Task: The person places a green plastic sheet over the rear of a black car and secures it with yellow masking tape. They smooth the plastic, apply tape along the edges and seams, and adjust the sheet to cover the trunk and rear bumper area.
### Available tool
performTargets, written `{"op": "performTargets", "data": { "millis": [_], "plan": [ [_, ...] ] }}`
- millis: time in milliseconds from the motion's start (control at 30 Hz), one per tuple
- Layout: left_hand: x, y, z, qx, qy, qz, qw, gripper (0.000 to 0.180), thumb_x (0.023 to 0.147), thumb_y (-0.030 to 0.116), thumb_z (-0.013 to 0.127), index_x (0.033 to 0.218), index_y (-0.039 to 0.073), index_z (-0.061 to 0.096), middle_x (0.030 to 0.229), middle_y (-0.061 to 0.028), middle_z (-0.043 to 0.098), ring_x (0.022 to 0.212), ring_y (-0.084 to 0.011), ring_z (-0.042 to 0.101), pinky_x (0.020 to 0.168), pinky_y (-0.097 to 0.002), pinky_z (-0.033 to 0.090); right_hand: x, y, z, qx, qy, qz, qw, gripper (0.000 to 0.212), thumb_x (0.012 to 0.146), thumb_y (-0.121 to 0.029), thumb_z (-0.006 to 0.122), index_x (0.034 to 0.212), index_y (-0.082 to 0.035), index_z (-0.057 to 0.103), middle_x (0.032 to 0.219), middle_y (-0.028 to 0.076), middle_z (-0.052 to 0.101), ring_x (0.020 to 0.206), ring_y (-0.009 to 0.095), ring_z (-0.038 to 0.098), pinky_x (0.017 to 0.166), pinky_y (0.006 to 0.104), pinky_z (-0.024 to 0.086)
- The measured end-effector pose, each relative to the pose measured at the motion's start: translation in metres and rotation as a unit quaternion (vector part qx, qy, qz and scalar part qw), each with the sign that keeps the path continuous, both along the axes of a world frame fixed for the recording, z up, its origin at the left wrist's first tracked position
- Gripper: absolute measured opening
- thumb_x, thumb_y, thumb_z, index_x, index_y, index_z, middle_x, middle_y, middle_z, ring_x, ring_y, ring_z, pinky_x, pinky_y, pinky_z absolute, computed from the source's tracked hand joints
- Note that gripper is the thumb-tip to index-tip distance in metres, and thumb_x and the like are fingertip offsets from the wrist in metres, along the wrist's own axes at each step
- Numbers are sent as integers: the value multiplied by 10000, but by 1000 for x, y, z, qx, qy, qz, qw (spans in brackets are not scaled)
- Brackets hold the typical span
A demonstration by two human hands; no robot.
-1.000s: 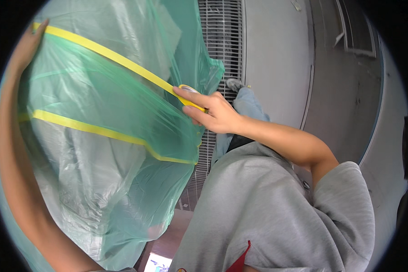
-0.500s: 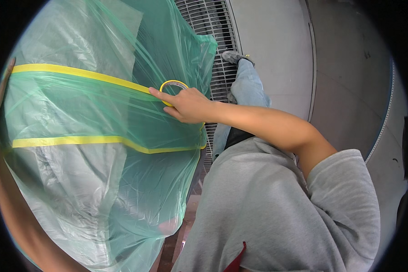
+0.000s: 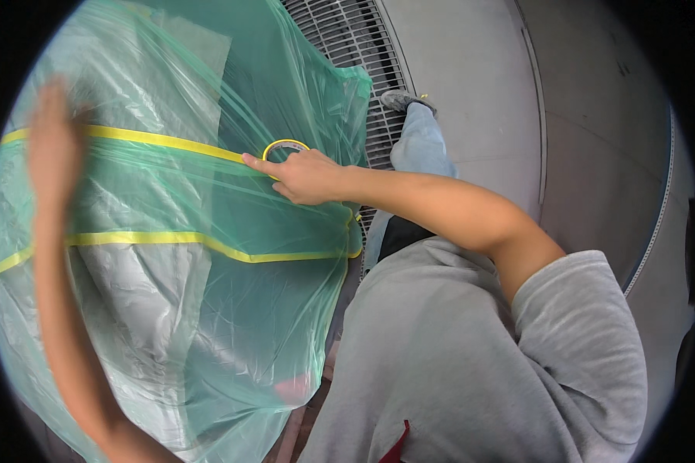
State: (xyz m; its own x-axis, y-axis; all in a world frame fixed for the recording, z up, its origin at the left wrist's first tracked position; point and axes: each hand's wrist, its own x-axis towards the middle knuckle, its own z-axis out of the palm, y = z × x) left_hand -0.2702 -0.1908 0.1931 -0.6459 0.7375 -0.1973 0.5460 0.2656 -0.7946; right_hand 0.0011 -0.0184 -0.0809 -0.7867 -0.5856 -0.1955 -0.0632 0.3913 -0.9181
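My right hand point(image 3: 310, 177) is closed on a roll of yellow masking tape point(image 3: 284, 142), its index finger at the end of the upper yellow strip point(image 3: 166, 140). That strip runs leftward from the roll across translucent green plastic film point(image 3: 266, 309). On the left, my left hand point(image 3: 56, 150) lies over the same strip and is smeared by motion. Its fingers point away from me, and whether they hold anything is not clear. A second yellow strip point(image 3: 143, 238) crosses the film nearer to me, bending toward the right edge.
Beneath the film is a large, pale, rounded form point(image 3: 139, 285), seen only dimly. A metal floor grating point(image 3: 355, 38) runs past its right side, beside a grey floor point(image 3: 479, 92). My leg in light blue jeans point(image 3: 421, 143) stands at the grating's edge.
My left hand has come in from the far left rim over the upper strip. The right hand and the tape roll have shifted slightly left in view.
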Motion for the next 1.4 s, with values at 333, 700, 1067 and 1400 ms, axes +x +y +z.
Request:
{"op": "performTargets", "data": {
  "millis": [333,700,1067,1400],
  "plan": [
    [234,37,-160,-40,-251,165,953,866,996,573,532,1583,-33,339,1671,-152,338,1578,-261,249,1299,-409,179,7,-9,-33,-112,36,-122,986,592,958,-328,616,1527,-225,491,1288,195,681,1181,410,651,958,528,540],
    [230,16,-174,-43,-211,80,973,809,1024,568,504,1561,-28,394,1646,-137,389,1549,-271,316,1271,-411,260,204,-5,-234,18,-69,-222,972,363,1080,-326,460,1046,-15,643,894,261,710,820,460,695,735,549,556],
    [223,14,-176,-101,-206,66,971,802,1026,565,510,1595,21,354,1656,-118,373,1548,-272,314,1277,-416,251,248,-77,-306,-15,-306,-217,927,718,1119,-500,267,938,65,671,994,309,692,1032,497,638,957,536,485],
    [223,15,-178,-111,-205,70,970,786,1032,547,514,1603,33,343,1661,-124,363,1552,-283,307,1279,-423,242,213,-100,-312,4,-416,-169,894,746,1088,-569,335,1228,80,675,1281,275,670,1233,431,616,1063,496,469]
  ]
}}
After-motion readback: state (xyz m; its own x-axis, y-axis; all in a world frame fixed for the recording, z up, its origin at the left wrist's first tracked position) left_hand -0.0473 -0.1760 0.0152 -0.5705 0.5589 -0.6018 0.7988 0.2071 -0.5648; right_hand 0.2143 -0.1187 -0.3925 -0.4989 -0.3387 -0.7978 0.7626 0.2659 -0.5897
